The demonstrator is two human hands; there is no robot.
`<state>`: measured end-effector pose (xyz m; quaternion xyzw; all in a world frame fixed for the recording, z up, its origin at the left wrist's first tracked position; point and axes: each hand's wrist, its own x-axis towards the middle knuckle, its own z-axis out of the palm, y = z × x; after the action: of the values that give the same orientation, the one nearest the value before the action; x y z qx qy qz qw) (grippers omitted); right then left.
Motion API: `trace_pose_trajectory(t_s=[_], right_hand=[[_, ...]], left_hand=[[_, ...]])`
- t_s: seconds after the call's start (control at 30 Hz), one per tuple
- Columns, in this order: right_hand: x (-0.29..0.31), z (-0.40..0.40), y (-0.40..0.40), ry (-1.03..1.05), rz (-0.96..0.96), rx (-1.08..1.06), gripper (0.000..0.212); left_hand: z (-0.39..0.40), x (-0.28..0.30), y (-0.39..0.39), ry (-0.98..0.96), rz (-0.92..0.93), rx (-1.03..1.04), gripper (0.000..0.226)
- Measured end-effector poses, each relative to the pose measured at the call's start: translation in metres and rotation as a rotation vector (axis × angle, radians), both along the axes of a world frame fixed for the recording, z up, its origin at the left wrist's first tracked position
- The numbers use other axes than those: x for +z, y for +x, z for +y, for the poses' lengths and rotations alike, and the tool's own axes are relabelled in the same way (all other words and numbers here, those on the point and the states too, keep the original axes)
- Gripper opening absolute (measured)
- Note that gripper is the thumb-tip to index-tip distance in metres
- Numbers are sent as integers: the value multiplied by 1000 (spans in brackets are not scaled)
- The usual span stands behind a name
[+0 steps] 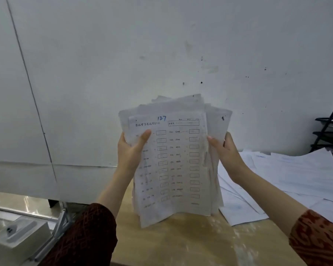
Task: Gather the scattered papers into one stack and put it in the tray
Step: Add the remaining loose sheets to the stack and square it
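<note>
Both hands, left hand (130, 150) and right hand (226, 150), clasp your upright stack (173, 166) between them; loose sheets (296, 175) lie right of your right hand, tray (329, 131) beyond, so roughly half remains.

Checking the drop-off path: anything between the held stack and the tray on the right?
Loose papers lie on the table between the stack, held upright by left hand and right hand, and the black tray rack. They lie flat, low; nothing upright blocks the way.
</note>
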<state>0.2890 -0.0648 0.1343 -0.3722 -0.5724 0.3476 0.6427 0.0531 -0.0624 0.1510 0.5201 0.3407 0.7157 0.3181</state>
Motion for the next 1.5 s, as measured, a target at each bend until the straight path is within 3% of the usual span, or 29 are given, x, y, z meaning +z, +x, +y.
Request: trace_pose_trajectory(t_s=[0.47,0.7,0.87,1.0,1.13,1.23,1.3,1.4,1.5], right_hand=[[28,-1,-20,86,-54,-33,45],[-8,-1,-9,-106,-107,104,44],[-12,-4,-18,-117,-86,141,47],[-11,-4,-31,-58,-165,77,50],[-1,-1,-25,-31,-35,9,43],[12,-4,-23,-15,58,22,47],[15,-6,-24,-18,57,28,54],[19,-5,-22,157,-165,-222,73],[41,-8,-28,517,-741,-562,85]], left_hand=[[5,22,3,75,30,-3,21],[5,-28,-13,-82,46,-37,59],[4,-39,-1,-110,54,-108,55],[4,-29,8,-81,129,-44,36],[10,-13,-4,-61,50,23,29],[10,-5,-7,-10,9,-4,49],[8,-9,-5,-20,10,5,46],[4,-19,-4,-52,9,15,22],[2,-23,-6,-63,35,-1,24]])
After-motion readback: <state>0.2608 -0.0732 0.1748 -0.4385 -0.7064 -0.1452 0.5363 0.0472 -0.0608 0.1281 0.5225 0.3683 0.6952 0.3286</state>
